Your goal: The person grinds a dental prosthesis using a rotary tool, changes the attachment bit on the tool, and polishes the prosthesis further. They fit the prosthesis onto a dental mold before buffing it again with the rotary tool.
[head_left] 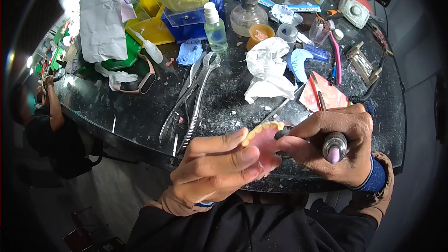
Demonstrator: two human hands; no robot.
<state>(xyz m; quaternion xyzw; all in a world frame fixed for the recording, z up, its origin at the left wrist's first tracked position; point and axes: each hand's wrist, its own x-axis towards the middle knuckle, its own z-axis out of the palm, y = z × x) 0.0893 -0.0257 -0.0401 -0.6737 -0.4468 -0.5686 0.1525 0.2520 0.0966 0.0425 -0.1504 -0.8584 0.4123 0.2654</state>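
Observation:
My left hand (212, 170) is closed around a denture (264, 143), fingers above and below one side of it. The denture has a pink base and a curved row of cream teeth along its far edge. My right hand (340, 128) is wrapped round a metal rotary handpiece (337, 141) with a pinkish tip that faces back toward me. My right thumb reaches across to the right side of the denture. Both hands are above the near edge of the dark, dusty bench (224, 112). A round metal object behind the denture is partly hidden.
Dental forceps (199, 98) lie left of centre. Crumpled white tissue (267, 67), a pink wax sheet (326, 94) and a spatula-like tool (318, 91) lie beyond my hands. A spray bottle (216, 32) and glass burner (249, 16) stand farther back. Another person (49, 126) sits at far left.

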